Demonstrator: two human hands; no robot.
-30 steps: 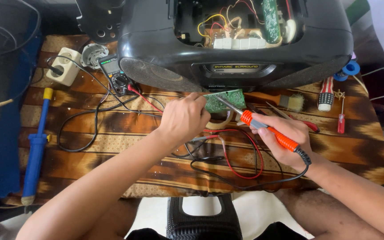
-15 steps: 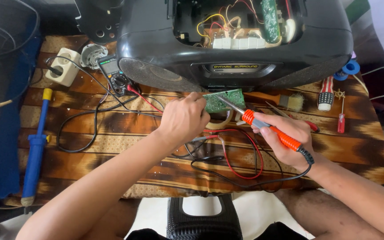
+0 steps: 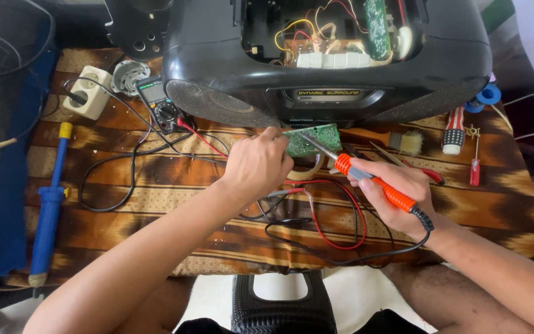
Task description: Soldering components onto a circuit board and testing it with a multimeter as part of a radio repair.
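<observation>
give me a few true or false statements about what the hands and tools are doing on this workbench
1. The right hand grips an orange-handled soldering iron. True.
2. The left hand holds a small green circuit board. True.
3. The long blue plastic desoldering pump lies at the cloth's right edge. False: it lies at the left edge.
4. The big black stereo casing is closed on top. False: it is open, with wires and boards showing.
5. The dark handheld multimeter sits beside the white power socket block. True.
</observation>
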